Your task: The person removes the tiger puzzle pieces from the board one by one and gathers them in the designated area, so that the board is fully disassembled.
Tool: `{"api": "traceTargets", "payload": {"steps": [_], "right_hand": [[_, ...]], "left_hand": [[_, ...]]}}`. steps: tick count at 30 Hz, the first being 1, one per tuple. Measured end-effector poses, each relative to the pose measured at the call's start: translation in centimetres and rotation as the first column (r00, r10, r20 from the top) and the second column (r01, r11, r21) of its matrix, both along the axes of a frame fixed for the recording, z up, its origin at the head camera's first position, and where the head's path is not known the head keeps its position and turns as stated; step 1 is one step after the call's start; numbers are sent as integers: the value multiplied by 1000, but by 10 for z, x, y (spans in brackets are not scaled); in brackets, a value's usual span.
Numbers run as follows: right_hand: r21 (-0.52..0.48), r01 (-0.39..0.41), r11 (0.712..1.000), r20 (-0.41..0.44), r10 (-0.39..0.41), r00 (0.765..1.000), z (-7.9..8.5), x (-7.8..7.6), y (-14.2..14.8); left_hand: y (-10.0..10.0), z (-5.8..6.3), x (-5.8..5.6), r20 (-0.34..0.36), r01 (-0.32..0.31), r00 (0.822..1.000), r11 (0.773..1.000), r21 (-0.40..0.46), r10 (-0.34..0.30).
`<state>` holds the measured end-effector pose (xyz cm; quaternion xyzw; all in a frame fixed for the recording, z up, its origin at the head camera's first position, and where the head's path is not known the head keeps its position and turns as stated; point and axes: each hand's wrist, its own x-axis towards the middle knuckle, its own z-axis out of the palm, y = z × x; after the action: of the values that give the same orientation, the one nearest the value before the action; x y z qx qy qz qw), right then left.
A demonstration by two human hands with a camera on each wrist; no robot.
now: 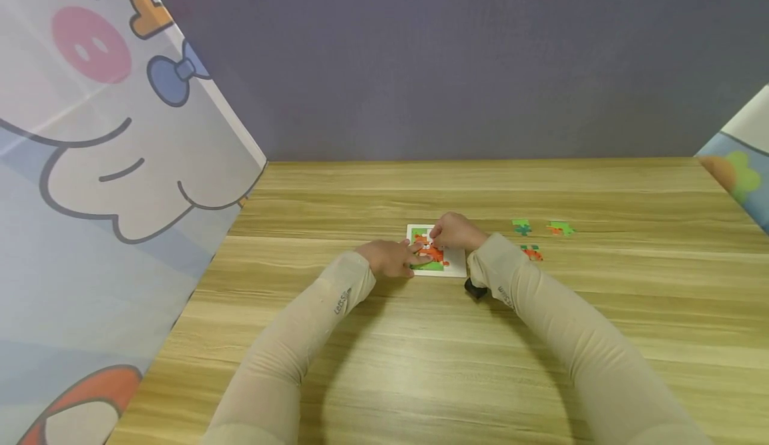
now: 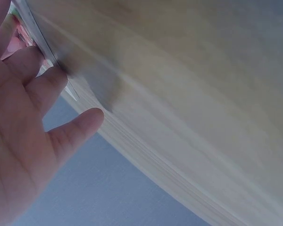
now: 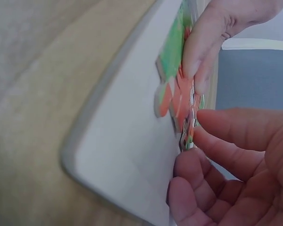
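Observation:
A small jigsaw puzzle (image 1: 428, 253) with an orange animal on green lies in a white tray (image 1: 456, 265), whose right part is bare white. My left hand (image 1: 392, 258) comes in from the left side, with extended fingers pressing on the joined pieces. In the left wrist view, the fingertips of that hand (image 2: 19, 108) lie over the tray edge. My right hand (image 1: 455, 231) is at the top right of the picture. Its thumb and fingertips pinch a puzzle piece (image 3: 188, 140) low against the assembled part, with the piece mostly hidden by the fingers.
Right of the tray lie loose pieces: a green one (image 1: 522, 227), a green and orange one (image 1: 561, 228) and an orange one (image 1: 532, 253). A black device (image 1: 476, 289) sits under my right wrist. A grey panel (image 1: 456, 65) borders the wooden table (image 1: 420, 365) at the back.

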<state>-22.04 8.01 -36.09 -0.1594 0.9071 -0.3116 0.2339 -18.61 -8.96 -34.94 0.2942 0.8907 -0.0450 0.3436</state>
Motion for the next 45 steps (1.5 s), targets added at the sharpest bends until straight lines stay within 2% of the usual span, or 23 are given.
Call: {"api": "traceTargets", "payload": {"steps": [12, 18, 22, 32, 39, 45], "right_hand": [[-20, -5, 1000, 1, 5, 1000, -6, 0, 4], [-61, 11, 998, 23, -10, 1000, -4, 0, 8], [-113, 14, 994, 30, -11, 1000, -6, -1, 13], [-313, 80, 946, 121, -44, 992, -7, 2, 21], [-334, 126, 934, 117, -91, 989, -14, 2, 25], [-351, 187, 918, 142, -145, 979, -13, 4, 31]], "left_hand": [[3, -1, 4, 6, -49, 999, 999, -10, 49], [4, 1, 3, 0, -28, 1000, 1000, -8, 28], [4, 1, 3, 17, -59, 998, 998, 0, 59], [2, 3, 2, 41, -69, 997, 998, -3, 69], [2, 1, 0, 56, -78, 995, 996, 31, 77], [1, 1, 0, 58, -75, 996, 996, 47, 72]]}}
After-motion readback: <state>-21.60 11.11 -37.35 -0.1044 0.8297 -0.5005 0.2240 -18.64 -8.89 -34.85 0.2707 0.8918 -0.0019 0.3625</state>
